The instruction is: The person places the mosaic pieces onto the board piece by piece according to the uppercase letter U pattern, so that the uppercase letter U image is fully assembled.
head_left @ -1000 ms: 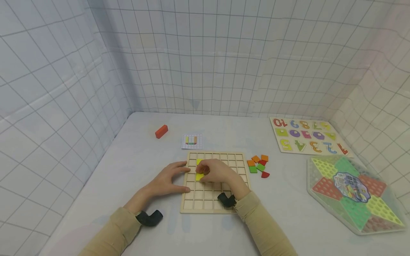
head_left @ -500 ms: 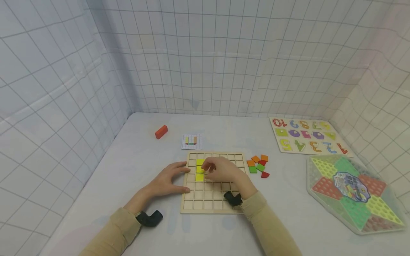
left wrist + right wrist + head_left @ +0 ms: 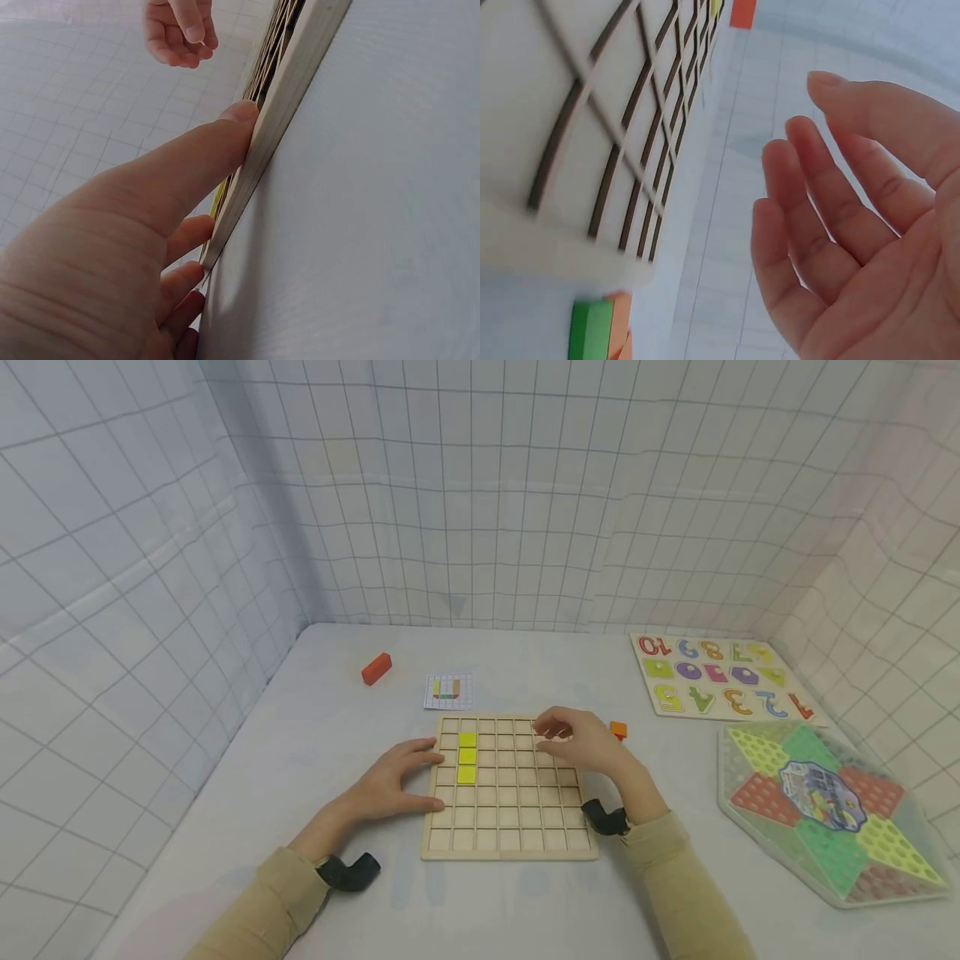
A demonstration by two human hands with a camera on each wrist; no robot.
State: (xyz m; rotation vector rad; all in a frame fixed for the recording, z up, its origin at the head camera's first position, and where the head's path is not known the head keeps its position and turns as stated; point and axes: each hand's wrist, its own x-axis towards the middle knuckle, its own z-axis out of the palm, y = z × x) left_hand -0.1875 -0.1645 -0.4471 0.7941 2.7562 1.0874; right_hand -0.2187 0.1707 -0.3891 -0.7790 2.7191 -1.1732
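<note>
A white table [image 3: 517, 902] carries a star-patterned case [image 3: 817, 868] at right, its label too small to read. Well apart lies a wooden grid board [image 3: 510, 796]; beyond, a number puzzle [image 3: 723, 675] reads 10, 9, 8. The left hand [image 3: 392, 783] touches the board's left edge, fingers spread. The right hand [image 3: 581, 742] hovers over its far right corner, fingers loosely bent, thumb apart. Three yellow tiles [image 3: 467, 756] line the second column. The right wrist view alone shows a green piece [image 3: 591, 330] beside the board.

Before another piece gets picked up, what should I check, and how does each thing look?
1. Left hand touching the board: ok, at its left edge.
2. Right hand free: ok, it holds nothing.
3. Yellow squares lined up: ok, three in one column.
4. Squares fully seated: cannot tell.
5. Pattern card uncovered: ok.
6. Loose pieces fully visible: not ok, partly hidden in the head view.
</note>
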